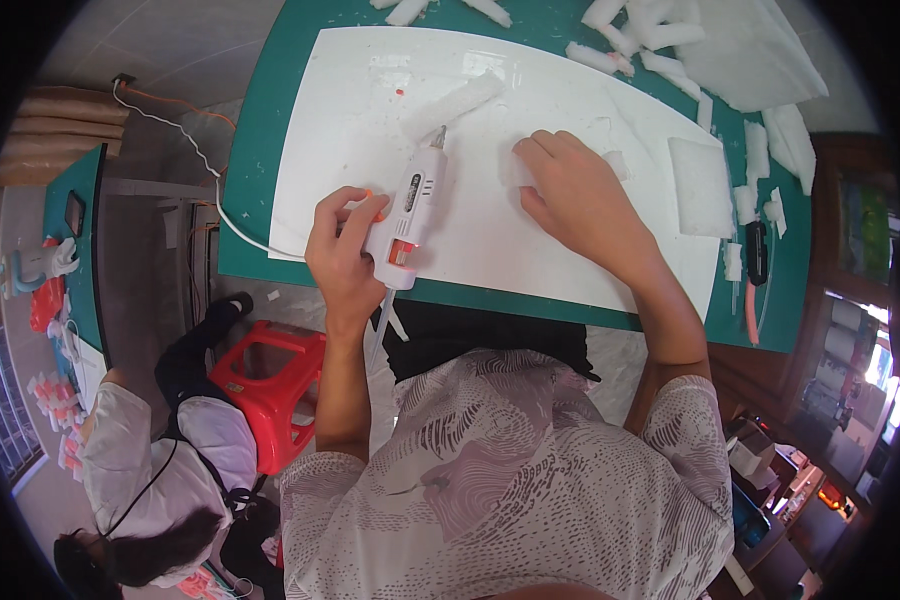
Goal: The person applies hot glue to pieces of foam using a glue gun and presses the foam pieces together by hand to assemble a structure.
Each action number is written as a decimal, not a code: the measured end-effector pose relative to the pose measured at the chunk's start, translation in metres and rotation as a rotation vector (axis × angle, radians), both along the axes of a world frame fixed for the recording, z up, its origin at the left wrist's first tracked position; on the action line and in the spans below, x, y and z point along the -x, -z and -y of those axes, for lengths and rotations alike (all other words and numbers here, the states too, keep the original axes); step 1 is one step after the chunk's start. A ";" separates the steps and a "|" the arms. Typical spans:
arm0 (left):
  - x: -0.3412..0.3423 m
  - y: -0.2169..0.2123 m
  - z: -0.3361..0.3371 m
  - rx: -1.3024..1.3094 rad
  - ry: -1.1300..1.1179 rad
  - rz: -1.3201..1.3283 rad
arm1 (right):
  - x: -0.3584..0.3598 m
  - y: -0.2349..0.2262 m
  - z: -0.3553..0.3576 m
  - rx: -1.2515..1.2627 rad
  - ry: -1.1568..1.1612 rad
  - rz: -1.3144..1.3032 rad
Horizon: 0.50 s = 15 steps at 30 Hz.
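My left hand (345, 240) is wrapped around the handle of a white hot glue gun (415, 205) with orange parts. A clear glue stick (381, 325) sticks out of its back end. Its metal nozzle points away from me, close to a white foam strip (460, 103) on the white board (470, 240). Over the right half of the board, my right hand (575, 190) is closed, thumb and fingers around a small pale foam piece (513, 165) that barely stands out against the board. Another small white piece (616, 163) lies beside that hand.
The board lies on a green table (260, 180). White foam scraps (650, 30) and a large foam sheet (745, 50) cover the far right. A black-handled tool (757, 255) is at the right edge. A white cord (185, 135) runs left; a person (180, 440) sits near a red stool (270, 385).
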<state>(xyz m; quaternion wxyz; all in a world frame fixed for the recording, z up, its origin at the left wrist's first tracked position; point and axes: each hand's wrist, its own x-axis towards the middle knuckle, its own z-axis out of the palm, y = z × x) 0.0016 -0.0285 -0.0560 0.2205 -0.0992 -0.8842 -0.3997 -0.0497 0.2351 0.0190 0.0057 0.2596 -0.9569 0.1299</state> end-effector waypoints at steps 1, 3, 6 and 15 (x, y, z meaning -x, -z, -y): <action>0.001 0.001 0.000 0.015 -0.007 -0.044 | 0.000 0.000 0.000 0.000 0.000 0.000; 0.001 0.001 0.000 0.012 -0.006 -0.047 | -0.001 0.000 0.000 0.005 -0.001 0.008; -0.001 -0.001 0.000 0.003 0.001 -0.006 | -0.001 -0.001 0.001 0.001 -0.002 0.010; -0.002 -0.001 0.000 -0.019 0.016 0.038 | -0.001 0.002 -0.001 -0.003 -0.004 -0.006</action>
